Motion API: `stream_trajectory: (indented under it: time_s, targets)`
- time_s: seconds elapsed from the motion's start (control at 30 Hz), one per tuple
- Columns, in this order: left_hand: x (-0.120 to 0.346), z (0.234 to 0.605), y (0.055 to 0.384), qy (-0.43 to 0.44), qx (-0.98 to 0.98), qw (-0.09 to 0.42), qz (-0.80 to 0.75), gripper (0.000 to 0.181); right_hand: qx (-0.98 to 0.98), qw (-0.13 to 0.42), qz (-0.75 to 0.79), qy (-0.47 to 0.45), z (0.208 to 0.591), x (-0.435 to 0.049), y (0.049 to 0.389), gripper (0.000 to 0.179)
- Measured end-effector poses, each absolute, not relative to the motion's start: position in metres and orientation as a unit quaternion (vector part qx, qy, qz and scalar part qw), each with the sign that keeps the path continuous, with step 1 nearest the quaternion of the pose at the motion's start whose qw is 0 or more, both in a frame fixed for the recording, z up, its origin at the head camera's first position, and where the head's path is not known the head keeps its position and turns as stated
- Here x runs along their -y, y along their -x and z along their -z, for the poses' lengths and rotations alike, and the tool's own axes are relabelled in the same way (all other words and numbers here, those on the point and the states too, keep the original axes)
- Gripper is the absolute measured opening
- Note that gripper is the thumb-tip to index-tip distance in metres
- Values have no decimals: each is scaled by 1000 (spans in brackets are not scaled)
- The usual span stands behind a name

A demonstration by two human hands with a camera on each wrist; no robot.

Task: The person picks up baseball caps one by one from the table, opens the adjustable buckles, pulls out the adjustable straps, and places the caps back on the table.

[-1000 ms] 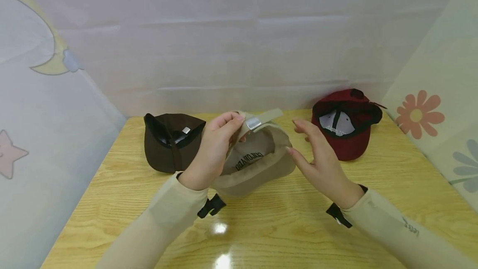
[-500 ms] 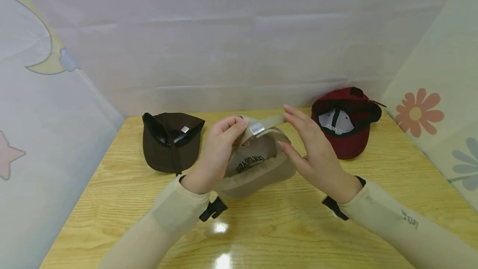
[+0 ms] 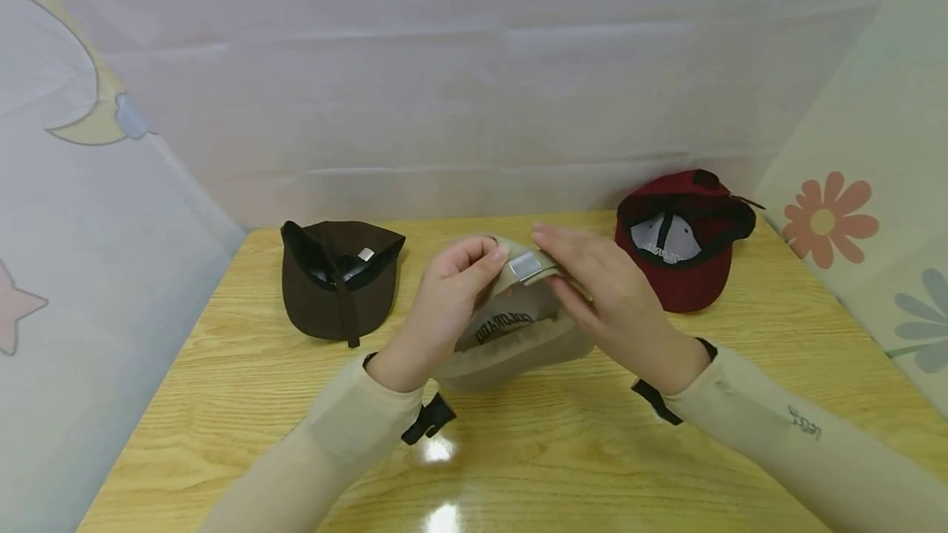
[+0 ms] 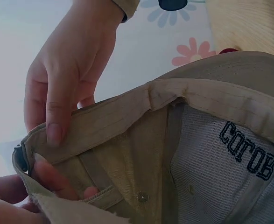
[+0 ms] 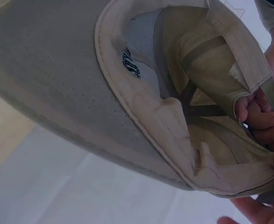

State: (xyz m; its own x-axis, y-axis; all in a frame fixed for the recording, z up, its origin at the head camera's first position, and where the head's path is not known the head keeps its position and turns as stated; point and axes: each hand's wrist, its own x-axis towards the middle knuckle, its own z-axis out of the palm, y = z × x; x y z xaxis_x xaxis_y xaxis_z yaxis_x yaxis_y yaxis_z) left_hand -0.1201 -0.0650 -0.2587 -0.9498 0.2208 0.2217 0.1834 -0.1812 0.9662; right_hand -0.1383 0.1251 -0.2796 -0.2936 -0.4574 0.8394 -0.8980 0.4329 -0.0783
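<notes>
A beige baseball cap (image 3: 511, 364) is held above the table with its inside facing me and dark COLORADO lettering showing through the front panel. My left hand (image 3: 448, 303) pinches the cap's rear strap beside a silver metal buckle (image 3: 525, 266). On the other side of the buckle, my right hand (image 3: 615, 303) grips the band, its thumb inside and its fingers over the outside. The left wrist view shows the right thumb (image 4: 55, 133) against the inner sweatband (image 4: 113, 119). The strap's loose end is mostly hidden by the right fingers.
At the back left of the wooden table (image 3: 296, 434) lies a dark brown cap (image 3: 370, 303), its strap hanging over the brim. A dark red cap (image 3: 689, 286) rests at the back right. Patterned cloth walls (image 3: 474, 97) enclose the back and sides.
My right hand has come left, first to the strap's loose end and then onto the band by the buckle. The loose end no longer sticks out. The left hand has shifted slightly right.
</notes>
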Motion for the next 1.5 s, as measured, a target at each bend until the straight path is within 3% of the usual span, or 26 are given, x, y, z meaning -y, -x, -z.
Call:
stream_trajectory:
  time_s: [0.4, 0.57, 0.63, 0.77, 0.87, 1.0, 1.2, 1.5]
  targets:
    - [64, 263, 120, -178, -695, -8, -696, 20, 771, 362, -258, -456, 275, -132, 140, 40]
    - [66, 261, 119, -190, -757, -53, -624, 18, 783, 346, -253, -451, 272, -135, 141, 44]
    - [68, 260, 117, -199, -788, -92, -575, 16, 787, 341, -251, -448, 270, -136, 142, 45]
    - [71, 259, 117, -262, -816, -200, -475, 13, 794, 340, -247, -439, 265, -139, 143, 23]
    - [73, 259, 121, -326, -806, -287, -403, 19, 796, 339, -244, -437, 262, -139, 143, 39]
    - [75, 256, 130, -400, -774, -357, -337, 27, 796, 336, -242, -441, 260, -140, 142, 44]
    - [77, 256, 142, -476, -749, -355, -293, 29, 792, 333, -246, -449, 259, -138, 143, 41]
    - [77, 258, 145, -494, -742, -358, -278, 32, 796, 331, -244, -444, 257, -134, 142, 34]
